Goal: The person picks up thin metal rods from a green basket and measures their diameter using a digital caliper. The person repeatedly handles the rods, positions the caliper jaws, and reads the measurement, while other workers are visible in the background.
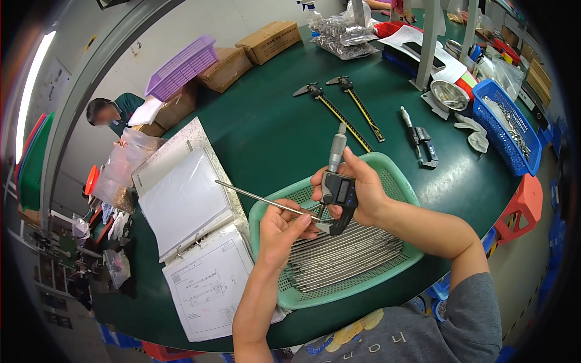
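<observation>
My right hand [361,192] grips a digital micrometer [339,193] with a grey thimble pointing up and a dark frame below. Between the fingers of my left hand [284,231] is a thin metal rod [254,195], slanting up to the left. Its near end sits at the micrometer's jaws; whether the jaws touch it I cannot tell. Both hands are above a light green plastic basket [387,166], in which many similar metal rods [342,260] lie side by side.
An open ring binder [181,206] with a drawing sheet [209,284] lies left of the basket. Beyond are two calipers [339,115] and another micrometer [419,139]. A blue basket [502,121] and glove [475,133] stand right. Cardboard boxes [269,42] and a seated person [115,112] are farther off.
</observation>
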Available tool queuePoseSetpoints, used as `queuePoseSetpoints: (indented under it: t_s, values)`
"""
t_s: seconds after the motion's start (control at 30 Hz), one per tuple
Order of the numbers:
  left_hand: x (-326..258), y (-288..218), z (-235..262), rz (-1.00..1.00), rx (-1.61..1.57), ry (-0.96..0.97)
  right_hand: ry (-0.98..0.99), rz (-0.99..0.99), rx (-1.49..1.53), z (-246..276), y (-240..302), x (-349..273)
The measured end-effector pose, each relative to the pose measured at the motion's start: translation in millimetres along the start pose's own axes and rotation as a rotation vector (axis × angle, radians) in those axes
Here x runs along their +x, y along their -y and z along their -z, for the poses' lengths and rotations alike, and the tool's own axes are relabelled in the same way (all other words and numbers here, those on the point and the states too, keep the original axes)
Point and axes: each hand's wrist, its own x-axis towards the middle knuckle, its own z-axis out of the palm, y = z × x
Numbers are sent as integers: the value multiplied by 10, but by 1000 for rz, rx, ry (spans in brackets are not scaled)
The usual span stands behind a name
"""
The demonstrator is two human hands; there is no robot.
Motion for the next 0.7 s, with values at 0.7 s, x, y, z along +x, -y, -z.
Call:
queuePoseSetpoints:
  t_s: [0.7]
  values:
    - [7, 33, 30, -19, 2, 3, -17, -24, 19, 8, 5, 4]
